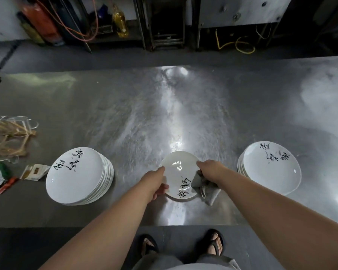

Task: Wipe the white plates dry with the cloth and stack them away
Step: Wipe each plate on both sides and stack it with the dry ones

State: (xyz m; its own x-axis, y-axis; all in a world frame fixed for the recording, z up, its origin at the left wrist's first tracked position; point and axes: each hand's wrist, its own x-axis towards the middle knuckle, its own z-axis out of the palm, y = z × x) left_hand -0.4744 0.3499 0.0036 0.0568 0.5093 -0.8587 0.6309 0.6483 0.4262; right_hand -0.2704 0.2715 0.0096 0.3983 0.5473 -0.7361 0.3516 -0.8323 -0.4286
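Forearms (105, 221) are extending; I'm seeing left hand (157, 182) pinching plate (179, 168), right hand (209, 168) clutching cloth (207, 189) against it; thin rim grip risking a drop.

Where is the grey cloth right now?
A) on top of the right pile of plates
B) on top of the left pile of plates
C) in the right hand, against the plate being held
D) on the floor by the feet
C: the right hand holds the grey cloth bunched against the edge of the plate, while the left hand grips the plate's other side.
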